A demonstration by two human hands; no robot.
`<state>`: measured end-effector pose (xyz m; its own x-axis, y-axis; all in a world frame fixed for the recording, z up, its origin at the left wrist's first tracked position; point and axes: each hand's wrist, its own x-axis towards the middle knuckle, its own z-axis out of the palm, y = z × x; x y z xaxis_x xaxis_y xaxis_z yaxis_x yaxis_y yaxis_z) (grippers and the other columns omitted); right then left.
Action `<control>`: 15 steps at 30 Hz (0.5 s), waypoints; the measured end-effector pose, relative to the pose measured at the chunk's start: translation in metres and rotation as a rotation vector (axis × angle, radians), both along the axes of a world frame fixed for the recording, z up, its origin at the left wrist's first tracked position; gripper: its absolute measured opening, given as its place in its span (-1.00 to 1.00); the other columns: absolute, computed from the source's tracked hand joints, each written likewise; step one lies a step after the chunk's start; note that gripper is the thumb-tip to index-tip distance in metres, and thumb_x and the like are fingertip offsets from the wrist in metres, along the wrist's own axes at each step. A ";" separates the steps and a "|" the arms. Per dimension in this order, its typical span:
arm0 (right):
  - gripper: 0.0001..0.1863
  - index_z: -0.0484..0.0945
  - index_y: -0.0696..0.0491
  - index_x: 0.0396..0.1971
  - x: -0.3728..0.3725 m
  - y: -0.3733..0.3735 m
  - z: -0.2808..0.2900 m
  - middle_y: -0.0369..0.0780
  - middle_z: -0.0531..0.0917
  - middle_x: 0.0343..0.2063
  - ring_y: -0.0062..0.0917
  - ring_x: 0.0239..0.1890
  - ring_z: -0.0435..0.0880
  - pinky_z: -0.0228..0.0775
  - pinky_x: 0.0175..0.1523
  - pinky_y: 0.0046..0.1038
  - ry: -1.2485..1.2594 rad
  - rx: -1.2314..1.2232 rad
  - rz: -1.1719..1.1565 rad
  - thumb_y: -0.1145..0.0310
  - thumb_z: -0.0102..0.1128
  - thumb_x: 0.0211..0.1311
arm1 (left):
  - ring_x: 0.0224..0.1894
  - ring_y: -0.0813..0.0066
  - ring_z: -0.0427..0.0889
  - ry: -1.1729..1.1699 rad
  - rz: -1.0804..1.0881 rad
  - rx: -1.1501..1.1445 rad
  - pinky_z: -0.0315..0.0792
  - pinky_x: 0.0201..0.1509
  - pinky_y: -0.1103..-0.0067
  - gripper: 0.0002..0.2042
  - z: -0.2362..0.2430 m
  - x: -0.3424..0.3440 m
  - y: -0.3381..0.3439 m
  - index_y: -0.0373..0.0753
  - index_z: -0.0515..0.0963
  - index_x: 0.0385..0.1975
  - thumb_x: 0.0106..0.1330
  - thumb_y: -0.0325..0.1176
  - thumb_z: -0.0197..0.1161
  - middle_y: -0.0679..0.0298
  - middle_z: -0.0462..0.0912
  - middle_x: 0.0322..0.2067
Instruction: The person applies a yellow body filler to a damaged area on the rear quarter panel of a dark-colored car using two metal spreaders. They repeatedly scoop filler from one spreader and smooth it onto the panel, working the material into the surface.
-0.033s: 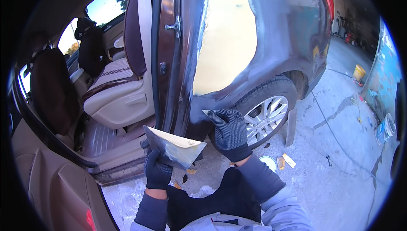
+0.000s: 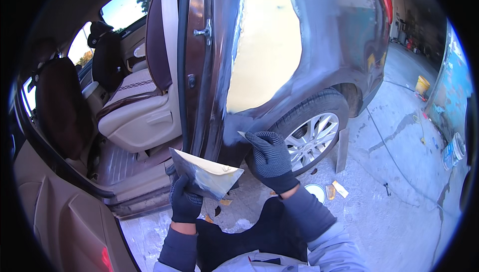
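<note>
A: What's furthest left?

B: The open door (image 2: 65,222), tan inside. Beyond it the cabin: a dark front seat (image 2: 62,107) and a beige rear seat (image 2: 142,117), with the sill (image 2: 134,192) below.

A: And the left hand?

B: The left hand (image 2: 184,199), in a dark glove, is closed on a flat board (image 2: 207,174), gripping its lower left corner. The board is held out level-ish in front of the sill, tilted a little, with pale yellow filler smeared over its top.

A: What's behind it?

B: The door pillar (image 2: 197,67), brown, with a metal striker on it. Right of that is the rear panel (image 2: 319,37), sanded grey, with a big patch of yellow filler (image 2: 267,42) across it.

A: The right hand?

B: The right hand (image 2: 269,159), gloved too, is curled shut around a spreader (image 2: 243,135); only its pale tip shows, touching the grey panel low down, just left of the wheel (image 2: 312,135).

A: And further right?

B: Concrete floor (image 2: 399,192) with a white lid (image 2: 315,192) and scraps near the tyre, a yellow bucket (image 2: 422,85) well off, and a white tub (image 2: 451,149) by the blue wall (image 2: 456,87).
</note>
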<state>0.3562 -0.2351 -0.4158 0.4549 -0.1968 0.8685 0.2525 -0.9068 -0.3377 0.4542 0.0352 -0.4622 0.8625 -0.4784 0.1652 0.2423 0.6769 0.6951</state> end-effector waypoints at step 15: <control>-0.43 0.51 0.21 0.33 -0.048 -0.004 0.035 -0.11 0.64 0.17 -0.52 0.09 0.63 0.47 0.27 -0.48 0.389 1.205 1.044 0.45 0.21 0.30 | 0.19 0.08 0.63 0.243 -0.474 -0.199 0.43 0.42 0.12 -0.69 0.009 -0.028 -0.030 -0.29 0.52 0.11 0.45 -0.32 0.14 0.05 0.65 0.07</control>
